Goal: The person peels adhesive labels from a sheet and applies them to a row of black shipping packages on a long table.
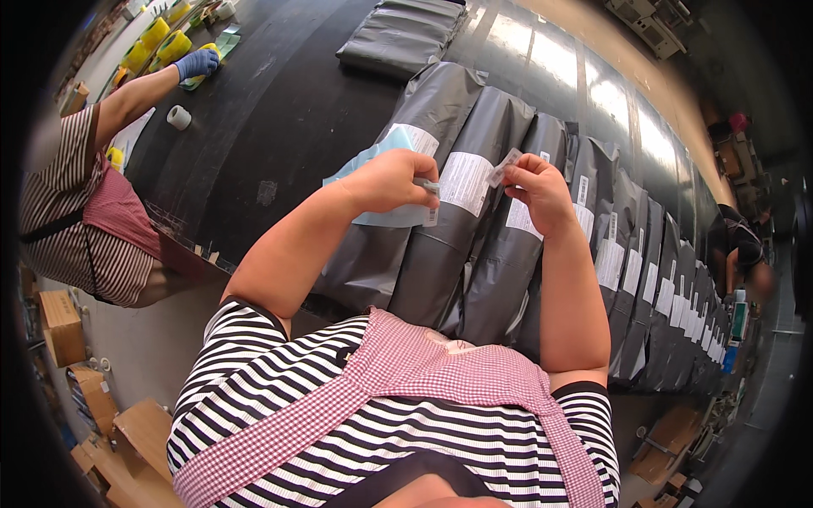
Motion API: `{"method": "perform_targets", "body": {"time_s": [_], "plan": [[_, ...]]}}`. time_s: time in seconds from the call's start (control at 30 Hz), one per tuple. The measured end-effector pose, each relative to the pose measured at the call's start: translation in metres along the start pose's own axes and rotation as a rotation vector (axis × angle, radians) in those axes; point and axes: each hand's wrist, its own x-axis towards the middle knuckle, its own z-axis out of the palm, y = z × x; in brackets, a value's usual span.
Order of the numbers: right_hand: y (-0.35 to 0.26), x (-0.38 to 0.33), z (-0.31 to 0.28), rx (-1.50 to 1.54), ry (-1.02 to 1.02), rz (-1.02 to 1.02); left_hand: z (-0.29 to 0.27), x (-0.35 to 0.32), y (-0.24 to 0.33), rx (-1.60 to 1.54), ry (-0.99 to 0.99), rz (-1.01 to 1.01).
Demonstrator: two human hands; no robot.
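My left hand (391, 181) is closed on a light-blue label sheet (391, 218), lying over the nearest grey plastic packages. A small barcoded strip shows at the sheet's right edge, by my fingertips. Between thumb and fingers, my right hand (542, 193) pinches a small whitish sticker (503, 168) above the row. Below it lies a dark grey plastic package (500, 279) with a white printed label (464, 181) on the one beside it. The packages stand side by side, most of them bearing white labels and some a narrow barcode sticker.
The row of packages (652, 262) curves away to the right along the black table (271, 110). A stack of flat grey bags (402, 35) lies at the far side. On the left, a co-worker's gloved hand (198, 65) reaches among yellow tape rolls (174, 46); a white roll (179, 117) stands nearby.
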Motion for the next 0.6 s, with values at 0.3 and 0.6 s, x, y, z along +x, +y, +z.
{"method": "perform_targets", "body": {"time_s": [0.3,0.6], "plan": [[0.018,0.067,0.013,-0.195,0.122,-0.084,0.065,0.032,-0.021,0.390,-0.109,0.458],[0.032,0.083,0.012,-0.294,0.137,-0.157,0.064,0.033,-0.022,0.415,-0.133,0.446]]}}
